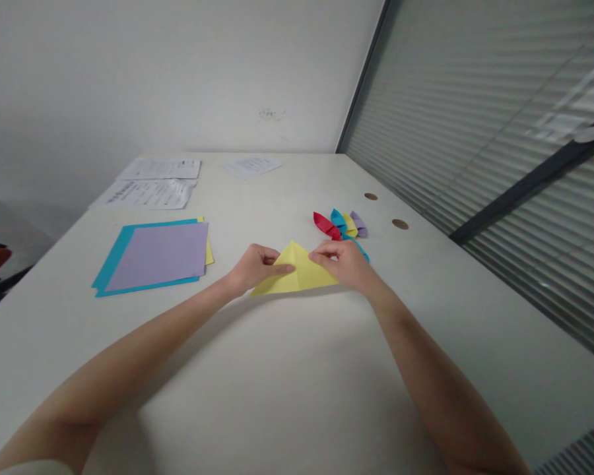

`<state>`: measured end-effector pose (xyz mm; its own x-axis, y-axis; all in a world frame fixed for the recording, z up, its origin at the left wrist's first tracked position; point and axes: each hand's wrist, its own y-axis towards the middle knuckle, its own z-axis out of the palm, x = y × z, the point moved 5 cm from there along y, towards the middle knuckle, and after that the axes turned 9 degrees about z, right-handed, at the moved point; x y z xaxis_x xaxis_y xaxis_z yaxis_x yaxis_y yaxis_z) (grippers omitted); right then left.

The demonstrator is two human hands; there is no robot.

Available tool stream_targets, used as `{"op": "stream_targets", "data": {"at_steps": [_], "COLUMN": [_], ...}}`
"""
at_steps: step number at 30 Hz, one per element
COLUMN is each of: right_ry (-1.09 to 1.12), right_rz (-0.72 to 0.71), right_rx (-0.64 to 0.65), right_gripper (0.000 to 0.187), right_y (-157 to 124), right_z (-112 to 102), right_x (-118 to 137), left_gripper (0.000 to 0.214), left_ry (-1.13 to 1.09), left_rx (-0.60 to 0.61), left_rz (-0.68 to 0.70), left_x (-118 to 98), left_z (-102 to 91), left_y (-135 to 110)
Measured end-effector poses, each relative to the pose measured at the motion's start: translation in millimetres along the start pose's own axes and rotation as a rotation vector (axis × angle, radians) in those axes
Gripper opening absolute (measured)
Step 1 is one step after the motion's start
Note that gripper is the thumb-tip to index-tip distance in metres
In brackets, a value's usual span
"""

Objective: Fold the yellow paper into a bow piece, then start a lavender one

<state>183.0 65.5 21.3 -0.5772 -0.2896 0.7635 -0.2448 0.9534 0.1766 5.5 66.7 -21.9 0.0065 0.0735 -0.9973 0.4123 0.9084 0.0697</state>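
- The yellow paper [301, 277] is at your twelve o'clock, between your hands above the table [287, 369], folded into a triangle with its tip toward twelve and a crease down the middle.
- It should handle as very light, thin and bendy, a little stiffer along the folds; a hard squeeze would probably leave stray creases, so the slanting edges look the best place to hold.
- Your left hand [258, 266] pinches its nine o'clock side, thumb flat on the face toward you, fingers behind.
- Your right hand [344, 262] pinches the slanting edge at three o'clock between thumb and forefinger.
- Your left forearm comes in from seven o'clock, your right from five, both wrists raised.
- From the paper, small folded pieces [327, 226] sit at one o'clock, just past your right hand; a purple sheet [163, 257] lies at nine.
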Motion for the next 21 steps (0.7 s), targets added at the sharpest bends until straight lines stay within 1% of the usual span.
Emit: {"op": "stream_targets", "data": {"at_steps": [3,8,11,14,18,21], "right_ry": [0.022,0.063,0.067,0.027,-0.038,-0.074], "right_rz": [0.031,0.087,0.075,-0.054,-0.271,-0.367], "right_rx": [0.011,0.007,0.004,-0.028,-0.053,-0.068], "right_gripper": [0.021,0.023,0.022,0.019,0.019,0.018], "right_y": [2,4,4,1,-7,-11], "right_z": [-3,-4,-5,-5,1,6], "right_x": [-7,-17,-17,-7,11,20], "left_gripper": [0.036,0.038,0.039,0.035,0.03,0.025], "left_ry": [0.006,0.0,0.022,0.05,-0.027,-0.014], "left_rx": [0.002,0.053,0.079,0.045,-0.1,-0.156], "left_rz": [-0.011,0.015,0.035,0.084,0.236,0.309], "left_x": [1,-1,-2,-6,-16,-23], "left_z": [-3.3,-5.0,-5.2,-6.7,-11.4,-11.9], "left_y": [1,3,3,4,3,-1]}}
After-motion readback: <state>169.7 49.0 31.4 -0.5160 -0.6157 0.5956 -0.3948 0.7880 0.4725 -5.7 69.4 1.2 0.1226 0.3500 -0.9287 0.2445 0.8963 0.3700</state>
